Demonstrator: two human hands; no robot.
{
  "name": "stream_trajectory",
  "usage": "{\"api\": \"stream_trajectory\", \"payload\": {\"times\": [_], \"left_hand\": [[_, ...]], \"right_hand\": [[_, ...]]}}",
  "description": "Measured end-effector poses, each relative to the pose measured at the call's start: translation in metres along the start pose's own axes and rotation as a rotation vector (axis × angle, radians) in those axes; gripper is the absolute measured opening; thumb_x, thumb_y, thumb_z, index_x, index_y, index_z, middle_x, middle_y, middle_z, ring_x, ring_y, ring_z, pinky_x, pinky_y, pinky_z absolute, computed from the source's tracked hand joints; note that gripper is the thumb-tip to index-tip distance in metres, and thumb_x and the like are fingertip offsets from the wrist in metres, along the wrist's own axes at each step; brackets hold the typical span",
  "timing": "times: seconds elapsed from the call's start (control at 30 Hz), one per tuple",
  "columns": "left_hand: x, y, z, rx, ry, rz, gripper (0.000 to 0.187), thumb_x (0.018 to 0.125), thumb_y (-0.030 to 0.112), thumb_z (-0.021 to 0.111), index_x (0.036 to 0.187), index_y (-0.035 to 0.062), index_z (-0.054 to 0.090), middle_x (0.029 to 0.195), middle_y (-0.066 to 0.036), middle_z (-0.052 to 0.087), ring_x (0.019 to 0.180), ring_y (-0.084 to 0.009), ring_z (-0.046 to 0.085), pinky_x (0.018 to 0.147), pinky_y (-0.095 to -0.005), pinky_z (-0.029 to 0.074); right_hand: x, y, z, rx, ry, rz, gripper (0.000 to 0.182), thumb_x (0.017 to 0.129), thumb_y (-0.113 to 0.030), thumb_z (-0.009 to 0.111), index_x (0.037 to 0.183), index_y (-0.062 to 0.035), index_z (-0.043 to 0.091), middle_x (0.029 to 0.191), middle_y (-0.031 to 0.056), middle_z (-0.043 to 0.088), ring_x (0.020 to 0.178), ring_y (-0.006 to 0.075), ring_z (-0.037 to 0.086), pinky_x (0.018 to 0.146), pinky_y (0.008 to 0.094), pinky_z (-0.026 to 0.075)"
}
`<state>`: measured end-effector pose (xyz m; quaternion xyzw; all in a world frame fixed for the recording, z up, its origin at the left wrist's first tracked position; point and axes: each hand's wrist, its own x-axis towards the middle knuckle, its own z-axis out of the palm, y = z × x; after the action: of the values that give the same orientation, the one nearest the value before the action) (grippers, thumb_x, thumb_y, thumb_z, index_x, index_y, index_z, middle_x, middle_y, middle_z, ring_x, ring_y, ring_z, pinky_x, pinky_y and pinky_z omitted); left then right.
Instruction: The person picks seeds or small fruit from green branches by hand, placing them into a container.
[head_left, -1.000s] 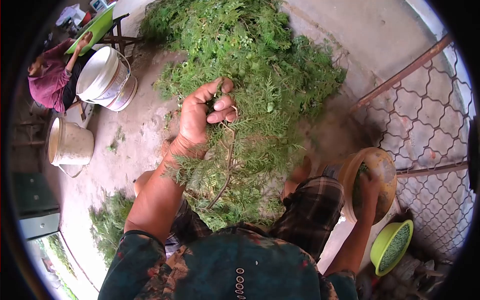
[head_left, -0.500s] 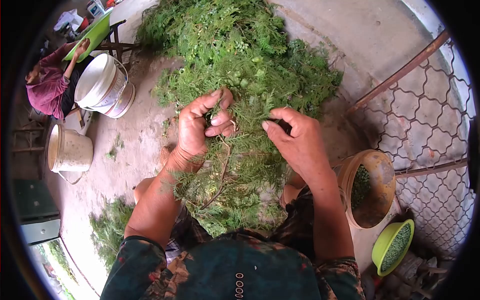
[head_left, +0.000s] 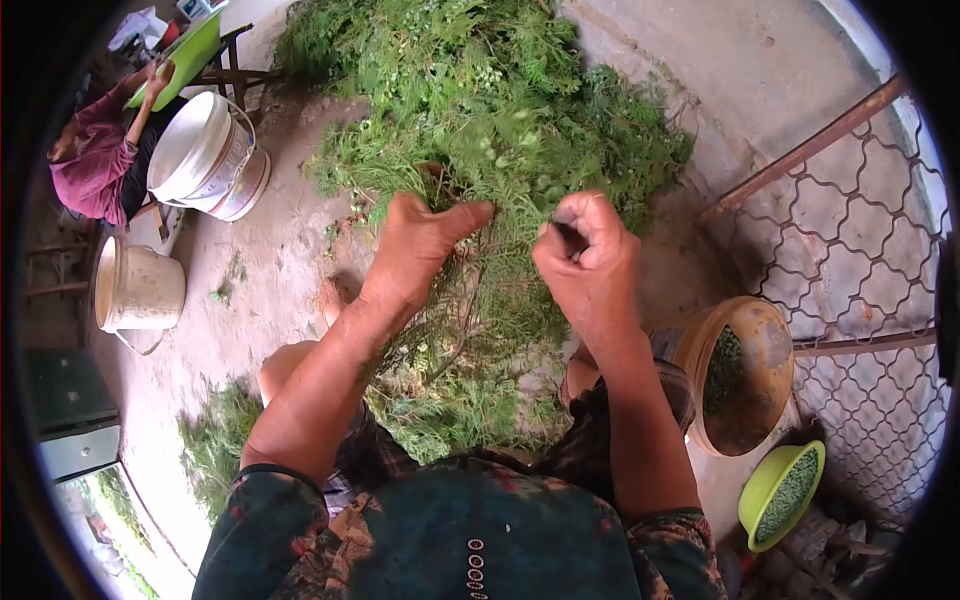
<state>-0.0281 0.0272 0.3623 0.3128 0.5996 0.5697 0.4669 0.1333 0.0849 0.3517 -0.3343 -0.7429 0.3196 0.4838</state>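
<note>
Hands both up in the greenery: left hand [head_left: 420, 240] grips a leafy branch [head_left: 470, 330] that runs from the lap up into the big pile of cut branches [head_left: 480, 100] on the floor ahead, fingers closed round the foliage, thumb out toward the right. Right hand [head_left: 590, 260] is just beside it at the same sprig, fingertips pressed together in a pinch — looks like on a small green bit, too small to tell what exactly. Progress, judging by the containers: brown bowl [head_left: 765, 340] near right, by the knee, holds only a thin layer of small green pickings; green bowl [head_left: 760, 505] below it, nearer and further right, looks close to full. Pile ahead is large, plus a smaller heap of greens [head_left: 215, 450] on the floor near left, so I'd say most of the stripping is left. Counts: two bowls with pickings, two buckets on the far left — white bucket [head_left: 200, 150] and cream bucket [head_left: 135, 290] — contents not visible. One other person [head_left: 95, 165] sits far left in a magenta top, arm raised to a green tray [head_left: 190, 50]. Wire mesh fence [head_left: 860, 250] runs along the right.
</note>
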Motion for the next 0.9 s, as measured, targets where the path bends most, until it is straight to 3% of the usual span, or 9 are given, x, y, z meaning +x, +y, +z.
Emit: {"api": "stream_trajectory", "payload": {"times": [0.13, 0.23, 0.5, 0.6, 0.67, 0.73, 0.77, 0.8, 0.9], "left_hand": [[-0.001, -0.003, 0.005, -0.019, 0.098, -0.186, 0.031, 0.073, 0.024, 0.076, 0.089, 0.0005, 0.062, 0.080, -0.005, 0.062, 0.072, -0.0137, 0.055, 0.068, -0.0263, 0.043], [-0.006, 0.003, 0.009, -0.192, -0.323, -0.278, 0.041, 0.076, 0.019, 0.073, 0.108, -0.0014, 0.057, 0.101, -0.010, 0.062, 0.094, -0.0171, 0.055, 0.086, -0.0302, 0.043], [-0.007, -0.019, 0.024, -0.304, -0.099, -0.308, 0.025, 0.083, 0.013, 0.063, 0.106, 0.0021, 0.058, 0.097, -0.005, 0.061, 0.095, -0.0163, 0.055, 0.084, -0.0288, 0.044], [-0.006, -0.012, 0.026, -0.197, -0.101, -0.137, 0.021, 0.087, 0.017, 0.059, 0.102, 0.0031, 0.057, 0.091, -0.005, 0.061, 0.087, -0.0158, 0.056, 0.079, -0.0281, 0.045], [-0.003, -0.020, 0.017, 0.282, -0.007, 0.048, 0.026, 0.089, 0.022, 0.057, 0.106, 0.0033, 0.054, 0.088, -0.005, 0.059, 0.081, -0.0134, 0.055, 0.076, -0.0274, 0.045], [0.001, -0.021, 0.003, 0.596, 0.034, 0.206, 0.032, 0.090, 0.027, 0.055, 0.111, 0.0036, 0.051, 0.087, -0.005, 0.057, 0.078, -0.0114, 0.053, 0.074, -0.0271, 0.045], [-0.006, 0.004, 0.004, 0.373, 0.113, 0.048, 0.034, 0.089, 0.028, 0.056, 0.112, 0.0034, 0.050, 0.089, -0.005, 0.057, 0.081, -0.0119, 0.054, 0.074, -0.0280, 0.046], [-0.010, 0.017, 0.003, 0.148, 0.191, -0.109, 0.036, 0.089, 0.029, 0.057, 0.113, 0.0032, 0.050, 0.090, -0.005, 0.057, 0.083, -0.0124, 0.054, 0.073, -0.0289, 0.046], [-0.004, 0.015, -0.010, 0.015, 0.177, -0.038, 0.040, 0.087, 0.033, 0.060, 0.112, 0.0024, 0.052, 0.089, -0.005, 0.056, 0.082, -0.0126, 0.053, 0.072, -0.0292, 0.047]], "right_hand": [[0.002, 0.007, 0.003, 0.022, 0.082, 0.014, 0.021, 0.069, 0.007, 0.061, 0.080, -0.0041, 0.047, 0.058, 0.0024, 0.047, 0.050, 0.0051, 0.045, 0.046, 0.0213, 0.039], [0.004, 0.008, 0.000, 0.012, 0.055, 0.033, 0.020, 0.073, 0.007, 0.060, 0.084, -0.0026, 0.048, 0.064, 0.0010, 0.050, 0.055, 0.0035, 0.045, 0.048, 0.0193, 0.039], [0.009, 0.012, -0.001, 0.029, 0.023, 0.086, 0.017, 0.073, 0.004, 0.059, 0.088, -0.0006, 0.056, 0.062, 0.0035, 0.053, 0.053, 0.0055, 0.047, 0.049, 0.0222, 0.041], [0.016, 0.012, -0.006, 0.304, 0.119, 0.349, 0.017, 0.072, 0.005, 0.059, 0.088, 0.0002, 0.058, 0.065, 0.0020, 0.054, 0.054, 0.0059, 0.046, 0.049, 0.0228, 0.041], [0.024, 0.016, -0.016, -0.146, 0.310, -0.083, 0.014, 0.074, 0.006, 0.057, 0.087, 0.0007, 0.059, 0.068, 0.0007, 0.055, 0.056, 0.0055, 0.045, 0.048, 0.0216, 0.039], [0.039, 0.029, -0.044, -0.232, 0.437, 0.055, 0.013, 0.076, 0.004, 0.055, 0.087, -0.0007, 0.058, 0.066, -0.0005, 0.052, 0.057, 0.0044, 0.044, 0.047, 0.0191, 0.036], [0.041, 0.036, -0.057, -0.054, 0.409, 0.127, 0.011, 0.079, 0.001, 0.053, 0.089, -0.0035, 0.057, 0.062, -0.0011, 0.048, 0.053, 0.0037, 0.042, 0.043, 0.0186, 0.033], [0.040, 0.010, -0.061, 0.539, 0.340, 0.404, 0.007, 0.082, -0.004, 0.052, 0.087, -0.0072, 0.055, 0.062, -0.0010, 0.047, 0.047, 0.0038, 0.040, 0.037, 0.0186, 0.030], [0.032, 0.001, -0.058, 1.040, 0.187, 0.631, 0.008, 0.086, -0.015, 0.056, 0.081, -0.0097, 0.052, 0.064, 0.0006, 0.049, 0.042, 0.0041, 0.038, 0.033, 0.0189, 0.026]]}}
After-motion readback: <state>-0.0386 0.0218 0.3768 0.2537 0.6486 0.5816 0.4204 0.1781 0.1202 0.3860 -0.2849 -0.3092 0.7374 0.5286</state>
